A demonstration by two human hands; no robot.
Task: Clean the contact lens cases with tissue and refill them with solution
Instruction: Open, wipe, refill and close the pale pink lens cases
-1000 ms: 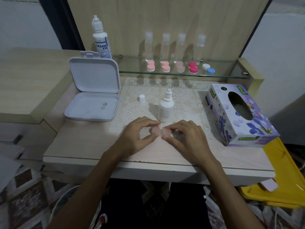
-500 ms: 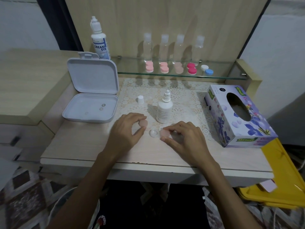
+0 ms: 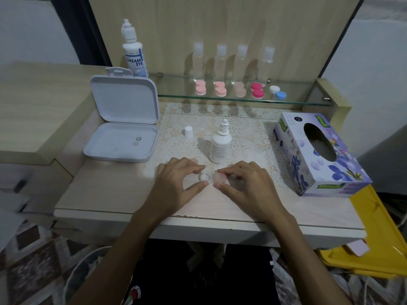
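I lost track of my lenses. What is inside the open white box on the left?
In the tray of the open white box lie two small round lenses and a fainter clear spot beside them. No part of the tray is covered.

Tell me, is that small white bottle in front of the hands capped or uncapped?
Uncapped. The small white bottle stands upright with its bare nozzle showing, and a white cap sits apart on the lace mat to its left.

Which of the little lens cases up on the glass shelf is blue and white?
The one at the far right end, by the wooden side. It has one white cap and one blue cap; the other four are all pink.
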